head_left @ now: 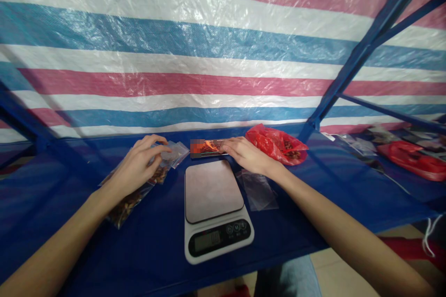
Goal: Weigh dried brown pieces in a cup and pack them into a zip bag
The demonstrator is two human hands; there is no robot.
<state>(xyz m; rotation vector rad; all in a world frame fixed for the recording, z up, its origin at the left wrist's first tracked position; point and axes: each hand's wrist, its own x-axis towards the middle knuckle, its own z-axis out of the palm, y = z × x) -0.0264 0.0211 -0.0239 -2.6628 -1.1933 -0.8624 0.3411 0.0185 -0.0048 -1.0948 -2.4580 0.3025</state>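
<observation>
My left hand (143,160) is above several clear zip bags, its fingers curved and apart. Brown dried pieces fill a bag (126,204) below it, and clear bag ends (178,152) stick out past the fingertips. My right hand (244,152) stretches its fingers onto the right end of a flat, phone-like object (210,147) with a lit, colourful face, partly pixelated. Between my hands is a white kitchen scale (214,192) with a bare plate and a display that seems to read 0.0. An open red plastic bag (275,145) of brown pieces sits beyond my right wrist.
Flat clear bags (259,190) lie right of the scale. More red plastic (416,160) and clear bags (362,144) are at the far right. A striped plastic sheet (174,83) hangs behind the blue tabletop (153,246). Blue metal struts (362,55) rise at both sides.
</observation>
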